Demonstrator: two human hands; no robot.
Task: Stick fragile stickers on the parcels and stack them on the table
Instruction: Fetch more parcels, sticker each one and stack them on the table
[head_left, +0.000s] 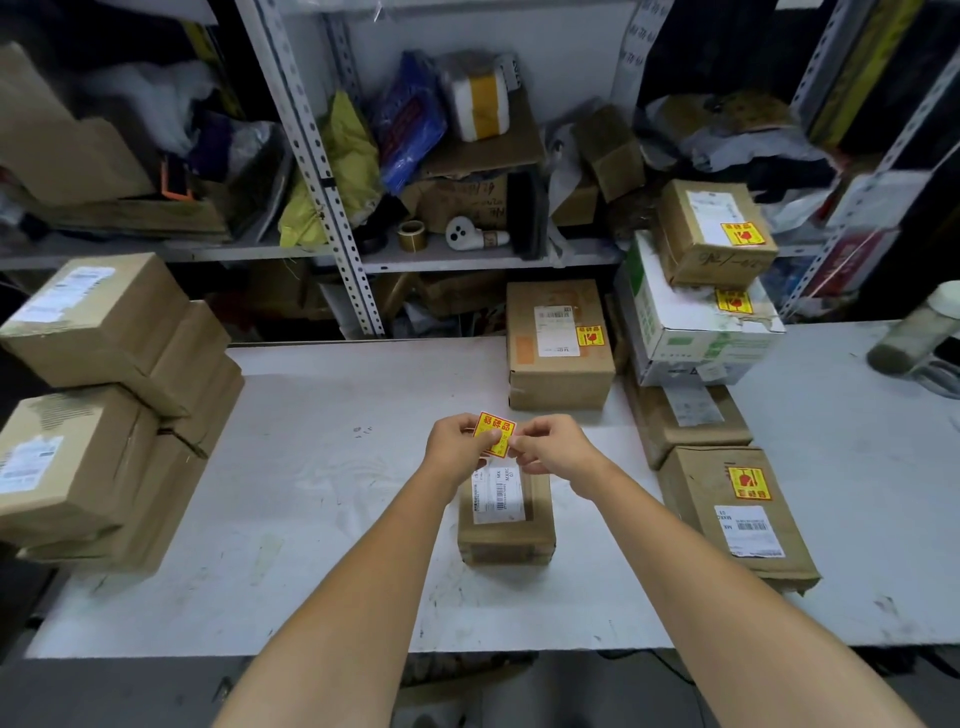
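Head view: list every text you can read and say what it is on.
"易碎品": fragile sticker pinched by the left hand and right hand.
"MX", "MXRC": shipping label on the small parcel below the hands.
"易碎品", upside down: yellow sticker on the near right parcel.
"MX": that parcel's white label.
Other labels, barcodes and handwriting: too small or blurred.

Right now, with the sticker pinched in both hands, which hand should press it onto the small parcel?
Probably the right hand: it pinches the sticker above the bare cardboard beside the shipping label on the small parcel. The left hand sits over the label side.
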